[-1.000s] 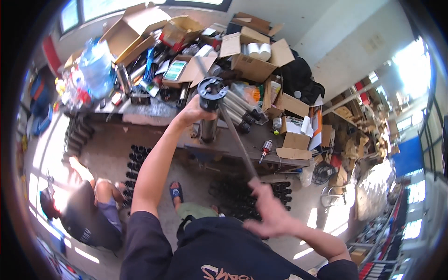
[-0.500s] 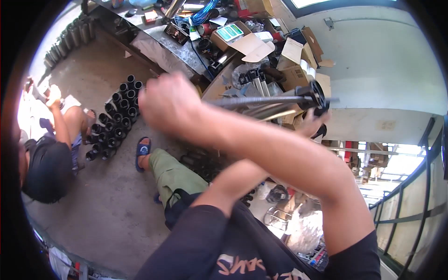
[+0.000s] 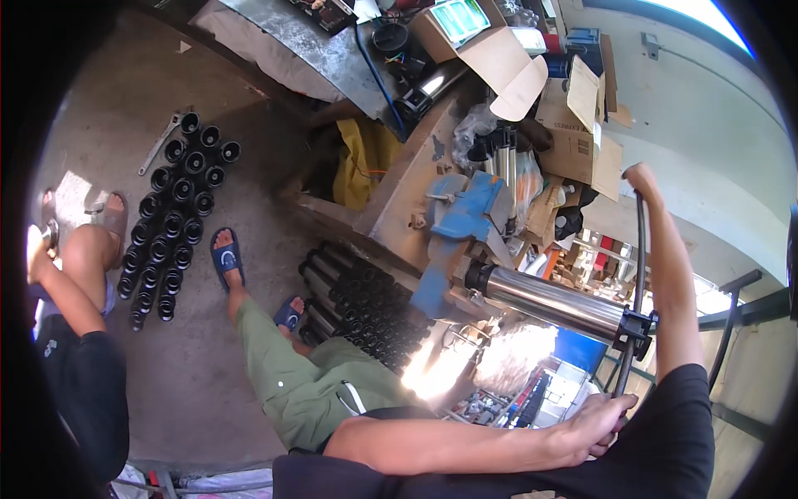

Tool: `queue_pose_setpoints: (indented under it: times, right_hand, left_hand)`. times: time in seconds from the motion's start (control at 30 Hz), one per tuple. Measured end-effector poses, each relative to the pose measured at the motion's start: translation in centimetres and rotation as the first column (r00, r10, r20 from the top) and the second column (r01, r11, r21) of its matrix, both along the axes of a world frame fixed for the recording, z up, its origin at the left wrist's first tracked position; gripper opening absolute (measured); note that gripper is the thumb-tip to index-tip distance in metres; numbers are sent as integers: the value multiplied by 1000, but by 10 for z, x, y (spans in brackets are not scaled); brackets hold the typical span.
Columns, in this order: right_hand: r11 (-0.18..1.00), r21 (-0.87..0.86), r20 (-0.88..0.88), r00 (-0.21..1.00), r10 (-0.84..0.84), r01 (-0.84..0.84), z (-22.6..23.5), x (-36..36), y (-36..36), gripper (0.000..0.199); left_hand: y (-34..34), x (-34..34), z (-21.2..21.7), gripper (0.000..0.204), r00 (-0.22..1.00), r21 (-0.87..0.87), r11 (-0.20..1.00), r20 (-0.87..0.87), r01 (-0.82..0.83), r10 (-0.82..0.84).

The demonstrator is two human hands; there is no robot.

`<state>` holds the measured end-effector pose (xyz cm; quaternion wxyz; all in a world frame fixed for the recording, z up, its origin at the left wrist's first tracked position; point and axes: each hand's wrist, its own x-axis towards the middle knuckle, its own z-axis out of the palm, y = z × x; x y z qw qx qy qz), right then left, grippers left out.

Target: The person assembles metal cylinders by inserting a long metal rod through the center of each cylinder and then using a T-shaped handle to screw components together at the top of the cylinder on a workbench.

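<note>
My left hand (image 3: 594,426) is clenched around the lower end of a thin black handle bar (image 3: 638,274), low in view beside my black shirt. My right hand (image 3: 642,176) grips the same bar at its upper end, well above the left; only the top of the fist shows, closed over the tip. Between my two hands the bar passes through a black clamp head (image 3: 636,327), fixed on the near end of a shiny steel cylinder (image 3: 544,301). The cylinder runs away from my hands, up and to the left, into a blue vise (image 3: 461,218) mounted on the edge of the tabletop (image 3: 399,200). Beyond the vise, cardboard boxes (image 3: 573,125) crowd the tabletop. Below the cylinder, left of my left hand, dark tubes (image 3: 366,303) lie stacked on the floor (image 3: 199,366). Farther left, short black tube pieces (image 3: 170,220) stand in rows, with another person (image 3: 71,349) sitting beside them.
</note>
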<state>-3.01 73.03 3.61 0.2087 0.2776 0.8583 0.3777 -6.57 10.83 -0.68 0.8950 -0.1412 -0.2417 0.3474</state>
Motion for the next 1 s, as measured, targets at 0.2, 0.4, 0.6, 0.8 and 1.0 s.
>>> queue_pose_setpoints:
  times: [0.2,0.4,0.6,0.8,1.0]
  right_hand:
    - [604,-675,-455,406,-792,423,-21,-58,-55,40]
    - [-155,-650,447,-209,-870,-744,-50,-74,-57,30]
    - [-471,133,450,477,-755,-872,-109,-20,49,15]
    - [-269,398,249,386,-888,-877,-95,60,-8,17]
    - [170,492,165,-100,-981,-854,-33,309,-231,35]
  left_hand:
    - [7,-8,1,32,970,-112,983,-211,-143,117]
    - [1,-11,29,30,-19,262,812,-955,-522,296]
    - [36,24,87,78,-997,144,989,-66,17,27]
    - [44,40,35,30,-804,32,995,588,-91,-93]
    - [71,-81,11,26,-345,129,805,933,580,99]
